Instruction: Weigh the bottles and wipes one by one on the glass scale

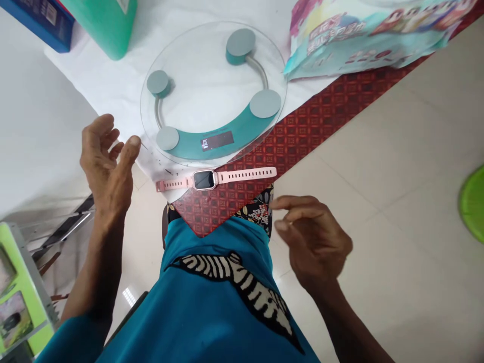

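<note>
A pink-strapped smartwatch [204,180] lies flat near the table corner, its strap unfastened and stretched out to both sides and its dark screen facing up. Just beyond it is a round glass bathroom scale [185,145] with a teal curved base, grey round pads and a small lit display. My left hand [108,169] hovers beside the scale's left edge, fingers partly curled and thumb apart, with nothing in it. To the right of the watch, past the table edge, my right hand [315,239] is raised with thumb and fingers apart, also holding nothing visible.
A white cloth [91,83] partly covers the red patterned table [313,121]. At the back stand a green bottle [108,25], a blue box [41,22] and a light-blue printed packet [363,45]. A green round object [472,204] is at far right.
</note>
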`<move>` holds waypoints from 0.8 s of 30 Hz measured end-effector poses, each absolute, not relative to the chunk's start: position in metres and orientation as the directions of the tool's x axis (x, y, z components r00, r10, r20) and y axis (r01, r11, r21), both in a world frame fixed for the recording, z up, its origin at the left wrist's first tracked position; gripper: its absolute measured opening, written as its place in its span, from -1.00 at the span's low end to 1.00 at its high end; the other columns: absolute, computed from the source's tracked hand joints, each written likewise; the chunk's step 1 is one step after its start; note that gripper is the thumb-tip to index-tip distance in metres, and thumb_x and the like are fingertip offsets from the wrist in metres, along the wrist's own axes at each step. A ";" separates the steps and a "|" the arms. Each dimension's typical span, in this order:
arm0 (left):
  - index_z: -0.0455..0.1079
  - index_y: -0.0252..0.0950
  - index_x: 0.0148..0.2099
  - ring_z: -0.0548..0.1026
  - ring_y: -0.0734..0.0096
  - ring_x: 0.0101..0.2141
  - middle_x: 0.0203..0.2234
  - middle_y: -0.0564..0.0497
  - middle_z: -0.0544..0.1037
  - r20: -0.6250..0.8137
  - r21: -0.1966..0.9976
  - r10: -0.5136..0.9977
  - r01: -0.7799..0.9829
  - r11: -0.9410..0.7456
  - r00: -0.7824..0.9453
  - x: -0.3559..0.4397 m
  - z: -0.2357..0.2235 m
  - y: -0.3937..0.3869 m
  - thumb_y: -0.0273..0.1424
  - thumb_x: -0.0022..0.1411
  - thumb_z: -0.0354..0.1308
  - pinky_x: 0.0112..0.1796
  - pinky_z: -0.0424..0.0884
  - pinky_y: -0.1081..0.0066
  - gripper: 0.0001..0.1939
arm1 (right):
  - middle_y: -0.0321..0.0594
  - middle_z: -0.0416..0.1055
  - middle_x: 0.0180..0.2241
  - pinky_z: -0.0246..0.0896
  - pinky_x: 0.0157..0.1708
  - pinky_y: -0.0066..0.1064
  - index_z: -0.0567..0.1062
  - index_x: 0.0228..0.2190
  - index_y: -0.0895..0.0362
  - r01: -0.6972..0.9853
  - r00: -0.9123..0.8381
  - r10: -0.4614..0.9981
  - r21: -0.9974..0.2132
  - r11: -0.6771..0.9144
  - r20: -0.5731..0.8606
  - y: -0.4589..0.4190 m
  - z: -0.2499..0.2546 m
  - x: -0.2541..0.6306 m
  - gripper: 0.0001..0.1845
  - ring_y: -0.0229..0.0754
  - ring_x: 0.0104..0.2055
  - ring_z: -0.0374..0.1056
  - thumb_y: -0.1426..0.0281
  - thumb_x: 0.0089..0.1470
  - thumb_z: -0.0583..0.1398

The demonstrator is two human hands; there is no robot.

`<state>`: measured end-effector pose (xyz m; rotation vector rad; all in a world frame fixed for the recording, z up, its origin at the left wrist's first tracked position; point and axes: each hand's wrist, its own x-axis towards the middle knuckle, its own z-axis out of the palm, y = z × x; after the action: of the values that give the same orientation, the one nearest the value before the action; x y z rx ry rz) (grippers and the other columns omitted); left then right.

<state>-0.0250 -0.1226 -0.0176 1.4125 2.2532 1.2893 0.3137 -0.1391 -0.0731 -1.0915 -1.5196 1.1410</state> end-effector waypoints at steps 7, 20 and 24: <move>0.45 -0.12 0.18 0.53 0.00 0.22 0.19 -0.08 0.57 0.332 0.768 0.851 0.641 0.007 -0.407 -0.011 0.007 -0.057 0.09 0.22 0.43 0.21 0.51 -0.05 -0.38 | -0.37 0.47 -0.51 0.35 -0.43 -0.40 0.48 -0.43 0.07 0.332 -0.239 0.918 -0.862 0.382 0.315 -0.131 -0.071 0.301 -0.76 -0.25 -0.47 0.42 0.48 0.31 0.31; 0.35 -0.24 0.23 0.52 -0.06 0.20 0.20 -0.32 0.53 0.305 0.790 0.952 0.568 -0.232 -0.035 0.102 0.025 0.139 0.10 0.23 0.34 0.15 0.47 -0.09 -0.30 | -0.37 0.26 -0.67 -0.11 -0.64 -0.30 0.32 -0.59 0.04 0.281 -0.362 0.495 -0.414 0.866 0.790 -0.101 -0.127 0.202 -0.49 -0.25 -0.63 0.16 0.21 0.42 0.19; 0.30 -0.24 0.35 0.39 -0.24 0.30 0.29 -0.36 0.43 0.206 0.649 0.931 0.670 -0.360 0.301 0.146 0.023 0.151 0.23 -0.03 0.47 0.26 0.35 -0.19 0.05 | -0.44 0.25 -0.68 -0.21 -0.66 -0.33 0.34 -0.56 0.05 0.280 -0.382 0.507 -0.426 0.860 0.773 -0.096 -0.127 0.190 -0.62 -0.29 -0.65 0.13 0.31 0.28 0.26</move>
<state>0.1461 0.1513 0.0231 2.1298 1.4250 0.7881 0.1895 -0.0964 -0.1273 -0.5772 -1.9905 0.2726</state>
